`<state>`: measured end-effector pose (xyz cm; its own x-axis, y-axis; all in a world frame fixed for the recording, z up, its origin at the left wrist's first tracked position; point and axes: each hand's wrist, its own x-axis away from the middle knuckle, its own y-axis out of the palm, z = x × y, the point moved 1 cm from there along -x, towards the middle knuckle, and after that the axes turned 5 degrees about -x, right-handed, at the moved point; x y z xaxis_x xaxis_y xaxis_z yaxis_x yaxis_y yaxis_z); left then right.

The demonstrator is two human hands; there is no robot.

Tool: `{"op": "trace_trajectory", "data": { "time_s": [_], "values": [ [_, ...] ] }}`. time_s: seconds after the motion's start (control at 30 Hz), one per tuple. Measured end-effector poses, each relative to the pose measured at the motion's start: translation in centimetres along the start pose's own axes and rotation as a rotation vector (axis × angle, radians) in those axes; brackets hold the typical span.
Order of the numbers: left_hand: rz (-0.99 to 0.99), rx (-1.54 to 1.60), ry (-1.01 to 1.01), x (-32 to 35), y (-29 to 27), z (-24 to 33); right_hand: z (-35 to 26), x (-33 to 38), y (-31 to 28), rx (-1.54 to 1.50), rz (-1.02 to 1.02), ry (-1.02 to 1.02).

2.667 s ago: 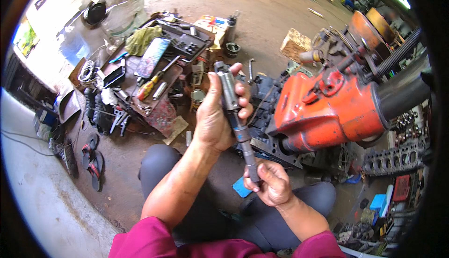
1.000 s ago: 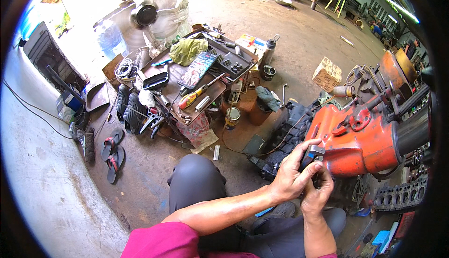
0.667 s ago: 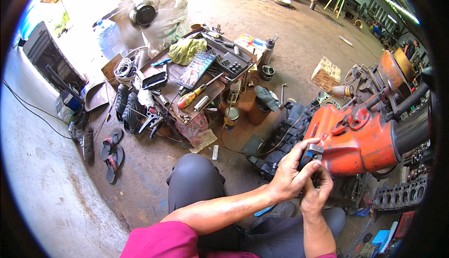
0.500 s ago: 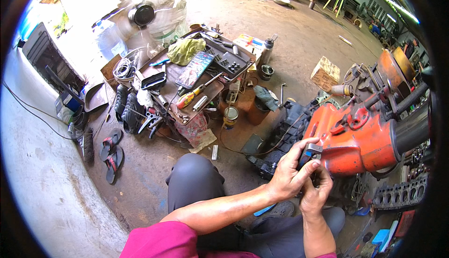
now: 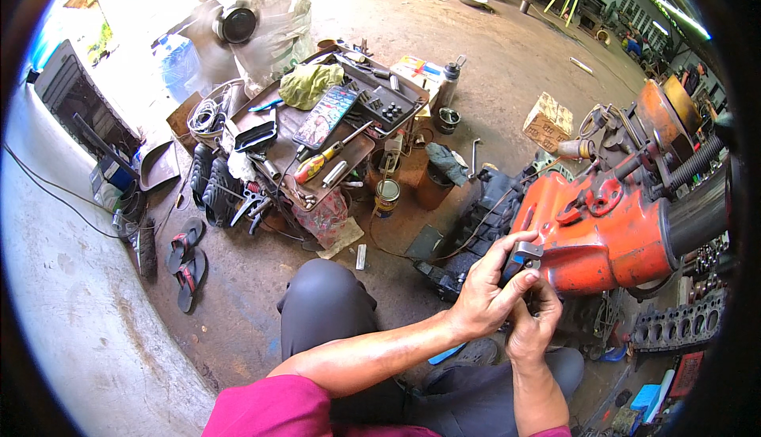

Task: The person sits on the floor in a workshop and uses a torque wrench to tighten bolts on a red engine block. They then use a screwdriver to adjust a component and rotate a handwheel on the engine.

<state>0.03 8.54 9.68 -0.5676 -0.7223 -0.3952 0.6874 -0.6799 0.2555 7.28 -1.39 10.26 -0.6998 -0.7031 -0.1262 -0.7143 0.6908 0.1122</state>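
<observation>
My left hand (image 5: 482, 296) is closed around a small grey metal piece (image 5: 528, 250) with a curved end and a blue patch. Its exact kind cannot be made out. My right hand (image 5: 536, 328) meets it from below, fingers curled and pinched against the piece's lower part, which the hands hide. Both hands are in front of my right knee, close to the near end of a big orange metal machine (image 5: 610, 235). A black ribbed metal part (image 5: 476, 223) lies on the floor just beyond my left hand.
A cluttered tool tray (image 5: 396, 92) holds a phone (image 5: 325, 116), a yellow cloth (image 5: 311, 86) and a yellow-red screwdriver (image 5: 319, 164). Cans and a bottle (image 5: 449, 84) stand beside it. Sandals (image 5: 187, 267) lie left; an engine cylinder head (image 5: 680, 322) sits right. Another person is far off.
Both hands keep their hold on the metal piece in nearly the same place. It looks slightly turned, with more of the blue patch showing.
</observation>
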Motion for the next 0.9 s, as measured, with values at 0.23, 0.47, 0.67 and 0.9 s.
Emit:
{"op": "trace_trajectory", "data": {
  "time_s": [0.23, 0.47, 0.67, 0.9],
  "values": [
    [-0.002, -0.014, 0.007, 0.1, -0.1, 0.0, 0.0, 0.1, 0.2, -0.044, 0.017, 0.015],
    [0.068, 0.37, -0.211, -1.8, -0.6, 0.3, -1.3, 0.1, 0.3, -0.185, -0.005, -0.021],
    [0.022, 0.419, -0.339, -3.6, -3.3, 0.5, -2.4, 0.7, -0.4, -0.175, -0.195, 0.065],
    [-0.165, 0.424, -0.24, -3.8, -3.6, 1.4, -2.7, 0.9, 0.0, -0.047, -0.21, 0.046]
  ]
}}
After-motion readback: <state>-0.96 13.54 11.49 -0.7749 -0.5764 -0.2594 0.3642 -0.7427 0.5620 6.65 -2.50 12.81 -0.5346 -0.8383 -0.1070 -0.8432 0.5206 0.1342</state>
